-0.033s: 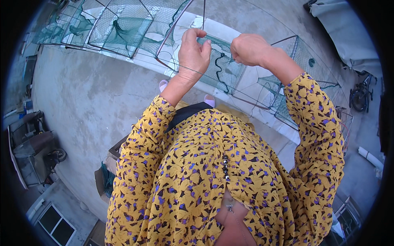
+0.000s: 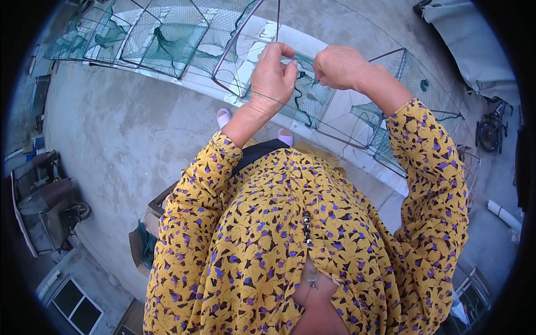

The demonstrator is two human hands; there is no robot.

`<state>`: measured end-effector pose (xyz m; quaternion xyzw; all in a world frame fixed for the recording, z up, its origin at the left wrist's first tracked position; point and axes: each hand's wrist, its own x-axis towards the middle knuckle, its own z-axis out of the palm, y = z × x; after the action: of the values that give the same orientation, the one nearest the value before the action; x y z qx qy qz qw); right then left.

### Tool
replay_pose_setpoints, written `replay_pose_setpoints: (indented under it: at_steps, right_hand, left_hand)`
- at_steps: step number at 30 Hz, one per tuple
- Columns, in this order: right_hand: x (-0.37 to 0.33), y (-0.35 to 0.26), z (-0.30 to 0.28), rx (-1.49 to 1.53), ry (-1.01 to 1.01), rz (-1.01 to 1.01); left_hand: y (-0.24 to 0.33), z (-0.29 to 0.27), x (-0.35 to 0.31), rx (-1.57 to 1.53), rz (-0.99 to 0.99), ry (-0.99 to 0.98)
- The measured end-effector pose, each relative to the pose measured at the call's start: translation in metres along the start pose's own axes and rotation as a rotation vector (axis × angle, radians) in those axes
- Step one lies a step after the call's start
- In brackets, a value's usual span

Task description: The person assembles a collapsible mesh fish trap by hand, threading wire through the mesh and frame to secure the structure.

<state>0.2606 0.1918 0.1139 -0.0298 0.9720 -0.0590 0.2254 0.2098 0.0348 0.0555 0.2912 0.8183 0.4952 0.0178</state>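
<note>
Both hands are raised in front of my chest over a long green net trap [image 2: 312, 106] stretched on a dark wire frame. My left hand [image 2: 273, 75] pinches a thin twine [image 2: 267, 99] between thumb and fingers, just below an upright frame rod [image 2: 277, 19]. My right hand [image 2: 338, 67] is closed in a fist on the same twine, a little to the right. The twine runs taut between the hands and across my left wrist. My yellow patterned sleeves fill the lower part of the view.
The net trap [image 2: 156, 39] stretches across a concrete floor [image 2: 123, 134] from the far left to the right. My pale shoes [image 2: 224, 117] stand by it. A cart [image 2: 47, 206] stands at left, a bicycle [image 2: 490, 131] at right, and a grey tarp [image 2: 469, 33] lies at top right.
</note>
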Motion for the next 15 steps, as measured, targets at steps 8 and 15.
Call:
replay_pose_setpoints:
  at_steps: [8,15]
  right_hand:
    - [0.005,0.011,0.01,0.036,0.106,-0.008]
    - [0.006,0.002,-0.003,-0.015,0.06,0.112]
  left_hand:
    - [0.003,0.04,-0.014,-0.193,0.0,-0.25]
    - [0.002,0.037,-0.003,-0.325,-0.155,-0.297]
